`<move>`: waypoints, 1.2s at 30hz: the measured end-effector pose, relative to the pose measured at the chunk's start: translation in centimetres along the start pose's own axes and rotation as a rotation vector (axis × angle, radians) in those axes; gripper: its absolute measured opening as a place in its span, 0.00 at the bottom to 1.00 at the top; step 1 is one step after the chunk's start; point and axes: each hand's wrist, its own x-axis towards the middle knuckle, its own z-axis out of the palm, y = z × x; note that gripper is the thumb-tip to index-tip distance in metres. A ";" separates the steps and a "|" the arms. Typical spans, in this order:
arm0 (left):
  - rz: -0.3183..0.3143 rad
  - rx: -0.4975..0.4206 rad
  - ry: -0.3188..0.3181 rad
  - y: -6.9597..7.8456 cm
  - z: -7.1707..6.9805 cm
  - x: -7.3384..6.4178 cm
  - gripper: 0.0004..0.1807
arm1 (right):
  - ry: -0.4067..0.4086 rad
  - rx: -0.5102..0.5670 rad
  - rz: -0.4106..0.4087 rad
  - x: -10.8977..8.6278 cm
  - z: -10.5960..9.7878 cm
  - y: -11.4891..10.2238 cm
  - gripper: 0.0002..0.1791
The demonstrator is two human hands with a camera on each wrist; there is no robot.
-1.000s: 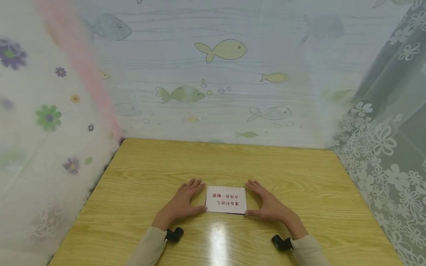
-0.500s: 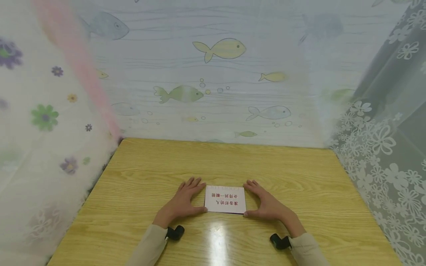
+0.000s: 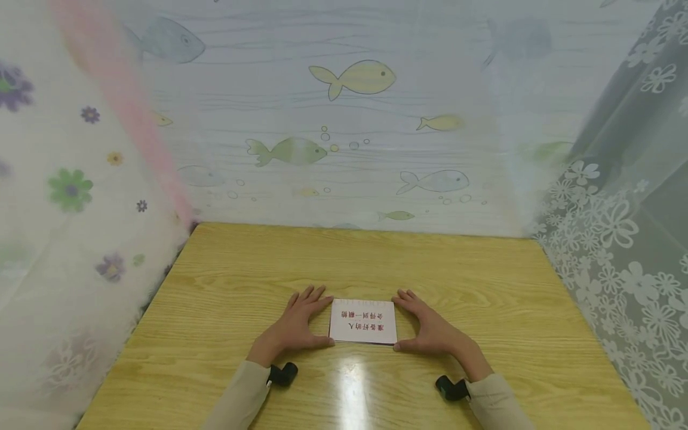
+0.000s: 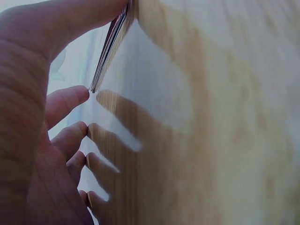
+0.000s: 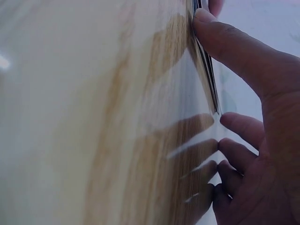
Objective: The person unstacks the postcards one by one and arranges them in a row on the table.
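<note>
A small white notepad (image 3: 362, 322) with red Chinese characters, upside down in the head view, lies flat on the wooden table. My left hand (image 3: 295, 325) spans its left side, thumb by the near corner and index finger by the far one. Mirroring it, my right hand (image 3: 430, 325) frames the right side the same way. In the left wrist view the thumb (image 4: 89, 16) meets the end of the pad's thin stacked edge (image 4: 110, 49), and the other fingertips rest on the tabletop. The right wrist view has the thumb (image 5: 225, 40) against the pad's edge (image 5: 208, 70).
The yellow wood-grain table (image 3: 242, 257) has a glossy surface that reflects the hands. A fish-patterned curtain (image 3: 322, 197) hangs along its back edge. Flowered cloth (image 3: 70, 239) flanks the left, white lace (image 3: 613, 227) the right. Black devices (image 3: 283, 374) sit at both wrists.
</note>
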 end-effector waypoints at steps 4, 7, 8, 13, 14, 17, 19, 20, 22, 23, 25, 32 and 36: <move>0.006 -0.003 0.003 -0.1 0.0 0.0 0.54 | -0.004 -0.001 0.001 0.0 0.0 0.0 0.57; 0.008 -0.006 0.002 -0.1 0.1 0.0 0.55 | -0.007 0.000 -0.002 0.0 0.0 0.0 0.57; 0.008 -0.005 0.002 -0.2 0.1 0.0 0.55 | -0.009 -0.001 -0.003 0.0 0.0 0.0 0.57; 0.003 0.002 -0.003 -0.2 0.3 0.0 0.56 | -0.018 0.004 0.000 0.0 0.1 -0.2 0.56; 0.003 0.002 -0.004 -0.2 0.3 0.1 0.56 | -0.019 0.006 0.001 0.0 0.1 -0.2 0.56; -0.001 0.011 -0.007 -0.1 0.4 0.2 0.56 | -0.017 0.003 0.004 0.0 0.1 -0.3 0.55; -0.003 0.013 -0.005 -0.1 0.4 0.2 0.55 | -0.016 0.004 0.004 0.0 0.0 -0.3 0.55; -0.004 0.012 -0.005 0.0 0.4 0.2 0.55 | -0.015 0.004 0.004 0.0 0.0 -0.3 0.55; 0.000 0.012 0.001 -0.1 0.4 0.2 0.54 | -0.013 0.004 0.002 0.0 0.0 -0.3 0.55; 0.001 0.010 0.003 -0.1 0.4 0.2 0.54 | -0.013 0.004 0.002 0.0 0.1 -0.3 0.55; 0.001 0.006 0.007 -0.1 0.4 0.2 0.54 | -0.015 0.006 0.004 0.0 0.1 -0.2 0.55; 0.005 0.000 0.017 -0.3 0.5 0.3 0.53 | -0.009 -0.007 0.007 0.0 0.0 -0.2 0.55; 0.011 -0.009 0.027 -0.3 0.4 0.4 0.53 | 0.002 -0.007 -0.004 0.1 -0.1 -0.2 0.54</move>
